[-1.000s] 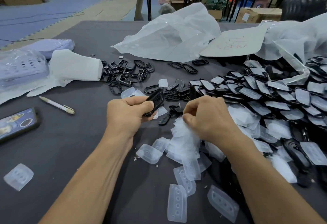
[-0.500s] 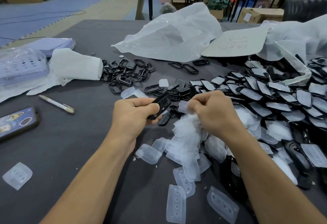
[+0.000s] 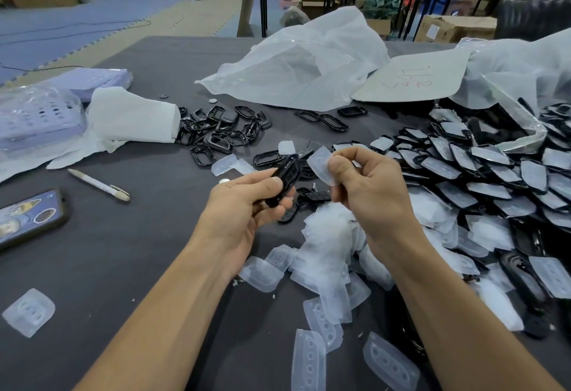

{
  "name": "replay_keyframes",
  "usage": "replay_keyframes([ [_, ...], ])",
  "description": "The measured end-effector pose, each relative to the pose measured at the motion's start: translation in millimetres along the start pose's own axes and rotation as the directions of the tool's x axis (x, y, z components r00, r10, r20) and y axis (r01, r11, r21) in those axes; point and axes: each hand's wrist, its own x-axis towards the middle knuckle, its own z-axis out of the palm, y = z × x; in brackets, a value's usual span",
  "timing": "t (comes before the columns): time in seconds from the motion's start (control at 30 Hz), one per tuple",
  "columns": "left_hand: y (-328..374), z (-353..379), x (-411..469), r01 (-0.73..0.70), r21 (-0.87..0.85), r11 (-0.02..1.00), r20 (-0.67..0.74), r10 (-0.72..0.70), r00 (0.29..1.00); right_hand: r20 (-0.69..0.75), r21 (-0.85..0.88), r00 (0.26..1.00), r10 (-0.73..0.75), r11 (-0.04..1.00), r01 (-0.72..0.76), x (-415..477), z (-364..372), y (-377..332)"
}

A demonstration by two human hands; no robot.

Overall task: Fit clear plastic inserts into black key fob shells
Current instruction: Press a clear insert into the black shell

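Head view: the single camera is looking down past both forearms at a dark table (image 3: 123,251).
Landmark: a loose pile of clear inserts (image 3: 327,236) is lying mid-table, just under the right wrist.
Left hand (image 3: 244,208): it is grasping a black shell (image 3: 285,179), thumb on top and fingers curled beneath, just beyond the pile and a little to its left.
Right hand (image 3: 370,192): it is pinching one clear insert (image 3: 321,166) between thumb and forefinger, above the far edge of the pile.
Shell and insert: they are sitting just beside each other. Whether they are touching cannot be told, and the insert is not yet seated.
Finished pieces (image 3: 494,174): shells already carrying inserts are spreading out to the right of the pile.
Empty frames (image 3: 222,134): they are lying in a cluster beyond the pile, to the left.
Pen (image 3: 99,185) and phone (image 3: 27,217): both are lying well to the left of the pile.
Step, as judged: the person is bringing the insert to the shell's opening.
Risk, tilt: if the thin insert goes in at an angle, one edge could ride over the rim and leave it crooked.
Risk, orientation: turned the wrong way, its holes would not be meeting the shell's openings.
Risk, doubles: a second insert may be clinging to the first, since they lie stacked in the pile.
Risk, slip: a hard push could twist the shell out of the fingers and into the pile.
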Motion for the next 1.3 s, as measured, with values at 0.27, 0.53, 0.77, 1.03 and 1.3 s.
replay_keyframes([
  [0.27,-11.5,1.8,3.9,-0.14,0.304,0.942,-0.125,0.185,0.975,-0.002,0.009,1.0,0.016,1.0,-0.016,2.0,-5.7,0.4],
  [0.53,-16.2,0.4,6.9,-0.172,0.32,0.932,-0.102,0.215,0.971,0.015,-0.125,1.0,-0.024,0.992,0.026,3.0,-7.1,2.7],
  [0.77,-17.3,-3.2,8.9,-0.18,0.42,0.889,-0.078,0.233,0.969,0.226,-0.25,0.973,-0.053,0.962,0.11,-0.7,-4.0,2.5],
  [1.03,-21.9,-3.5,6.6,-0.233,0.564,0.792,0.047,0.251,0.967,0.319,-0.321,0.948,-0.007,0.94,0.116,-5.8,-1.8,-0.7],
  [1.3,-23.8,6.3,0.0,-0.19,0.378,0.906,0.049,0.186,0.981,-0.071,-0.342,0.988,-0.134,0.934,0.102,-12.5,14.5,12.4],
])
